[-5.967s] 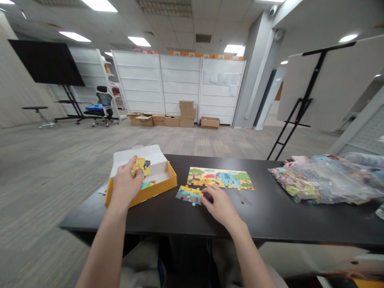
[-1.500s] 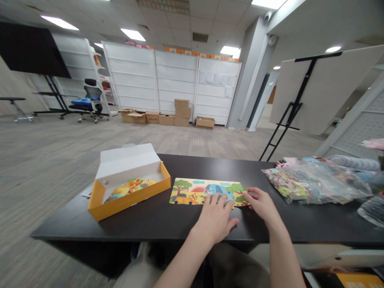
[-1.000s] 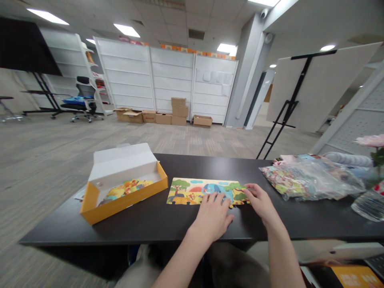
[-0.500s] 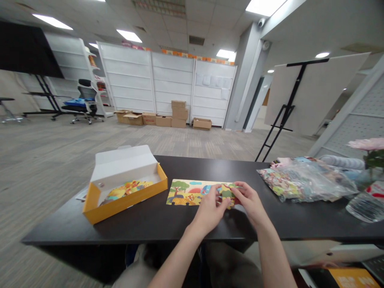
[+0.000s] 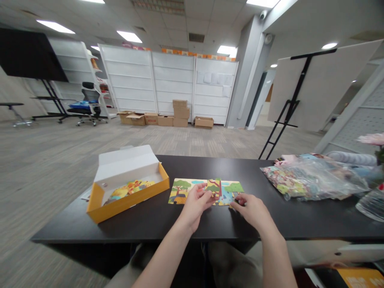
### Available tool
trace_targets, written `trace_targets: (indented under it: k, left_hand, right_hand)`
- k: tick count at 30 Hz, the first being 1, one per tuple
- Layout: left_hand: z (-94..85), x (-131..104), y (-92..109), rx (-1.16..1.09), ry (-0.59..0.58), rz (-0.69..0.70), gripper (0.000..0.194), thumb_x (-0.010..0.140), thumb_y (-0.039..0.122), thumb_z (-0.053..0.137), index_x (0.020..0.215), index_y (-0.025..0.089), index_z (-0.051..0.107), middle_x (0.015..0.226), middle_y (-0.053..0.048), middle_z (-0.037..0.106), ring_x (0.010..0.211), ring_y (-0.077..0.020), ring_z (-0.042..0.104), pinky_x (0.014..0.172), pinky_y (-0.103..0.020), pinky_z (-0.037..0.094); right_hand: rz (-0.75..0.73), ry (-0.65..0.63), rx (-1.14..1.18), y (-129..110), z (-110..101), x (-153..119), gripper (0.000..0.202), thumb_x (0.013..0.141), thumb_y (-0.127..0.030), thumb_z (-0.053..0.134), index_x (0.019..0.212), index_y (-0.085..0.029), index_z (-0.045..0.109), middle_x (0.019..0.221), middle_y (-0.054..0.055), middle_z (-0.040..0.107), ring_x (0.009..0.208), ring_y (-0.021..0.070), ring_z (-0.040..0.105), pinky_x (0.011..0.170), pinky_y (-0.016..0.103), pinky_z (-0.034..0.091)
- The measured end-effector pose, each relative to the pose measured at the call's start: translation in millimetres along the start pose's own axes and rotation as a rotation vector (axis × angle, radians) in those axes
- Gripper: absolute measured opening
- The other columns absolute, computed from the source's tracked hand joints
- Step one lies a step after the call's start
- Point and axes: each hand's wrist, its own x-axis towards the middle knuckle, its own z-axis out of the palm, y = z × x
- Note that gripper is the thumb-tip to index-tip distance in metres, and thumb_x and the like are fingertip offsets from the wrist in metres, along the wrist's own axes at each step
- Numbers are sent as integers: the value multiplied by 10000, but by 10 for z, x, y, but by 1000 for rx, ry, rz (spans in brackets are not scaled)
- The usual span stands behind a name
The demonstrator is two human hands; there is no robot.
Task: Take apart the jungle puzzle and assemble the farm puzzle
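A strip of joined puzzle pieces (image 5: 180,186) with trees and animals lies on the black table. My left hand (image 5: 196,204) is closed on a loose puzzle piece (image 5: 213,185), held above the middle of the strip. At the strip's right end my right hand (image 5: 250,208) has its fingertips by the lower edge of the blue and green part (image 5: 234,187); whether they pinch it is too small to tell. Left of the strip stands an open yellow box (image 5: 129,200) with more colourful pieces (image 5: 131,189) inside.
Clear plastic bags with printed contents (image 5: 309,180) lie at the table's right. Beside them are a clear container (image 5: 372,204) and a pink flower (image 5: 372,139). The black table's (image 5: 144,232) front edge runs just before my lap.
My left hand has drawn left with the piece, away from my right hand. My right hand has let go of it and moved down to the strip's right end, now uncovered. The view has shifted slightly.
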Motion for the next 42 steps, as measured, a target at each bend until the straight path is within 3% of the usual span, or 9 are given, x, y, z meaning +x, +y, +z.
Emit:
trace_targets:
  k: [5, 10, 14, 17, 20, 27, 34, 39, 42]
  left_hand:
    - [103, 29, -43, -109, 81, -79, 228, 931, 76, 596, 1124, 167, 513, 900, -63, 741, 783, -158, 763, 805, -279, 557]
    - [123, 49, -78, -123, 75, -70, 240, 930, 63, 595, 1135, 162, 519, 873, -55, 737, 783, -169, 768, 863, -310, 556]
    - [120, 38, -90, -134, 74, -59, 276, 907, 63, 635, 1145, 161, 534, 858, -49, 738, 780, -178, 770, 908, -342, 555]
    - [118, 28, -78, -137, 89, -56, 274, 903, 68, 653, 1133, 164, 539, 898, -65, 746, 798, -175, 771, 907, -337, 561]
    - [100, 26, -70, -135, 125, -55, 268, 904, 76, 662, 1123, 165, 535, 918, -75, 745, 808, -174, 768, 869, -328, 581]
    - [5, 15, -69, -70, 149, 51, 274, 855, 76, 712, 1072, 153, 564, 870, -71, 742, 754, -160, 749, 763, -290, 614]
    - [-68, -3, -93, -47, 79, 93, 392, 810, 277, 819, 1090, 163, 571, 972, -111, 757, 805, -200, 765, 748, -313, 627]
    - [-146, -18, -54, -26, 63, 138, 506, 695, 240, 902, 1079, 162, 582, 967, -99, 766, 828, -181, 742, 734, -278, 618]
    - [-210, -42, 73, -55, 95, 178, 471, 717, 213, 876, 1096, 148, 603, 1000, -105, 766, 851, -175, 733, 761, -277, 614]
  right_hand:
    - [47, 2, -18, -150, -11, -52, 150, 773, -367, 731, 773, -225, 684, 846, 65, 752, 782, 241, 688, 619, 284, 369]
    - [49, 27, 62, -51, 73, 10, 213, 718, -377, 749, 772, -220, 616, 798, 70, 734, 752, 251, 677, 632, 303, 398]
    - [14, 67, 368, 49, 169, 113, 290, 670, -409, 750, 780, -227, 552, 737, 44, 722, 686, 219, 665, 630, 301, 440]
    - [-5, 24, 647, 15, 189, 152, 371, 662, -506, 742, 751, -235, 504, 585, -8, 651, 514, 166, 583, 519, 273, 412]
    - [75, 51, 841, -72, 138, 140, 486, 618, -606, 782, 781, -225, 529, 500, -37, 587, 423, 139, 514, 425, 245, 363]
    - [19, 198, 1208, -284, 8, 62, 555, 614, -584, 870, 903, -192, 605, 639, 0, 679, 500, 126, 582, 486, 243, 480]
    - [-134, 258, 1002, -545, 245, 45, 444, 757, -594, 768, 893, -199, 617, 733, 39, 719, 563, 168, 638, 544, 289, 529]
    - [-330, 235, 708, -613, 247, -5, 343, 905, -522, 610, 918, -196, 716, 861, 71, 755, 679, 180, 661, 613, 279, 513]
    - [-325, 302, 549, -546, 176, -4, 368, 930, -513, 553, 870, -201, 738, 828, 66, 750, 652, 179, 634, 626, 290, 487]
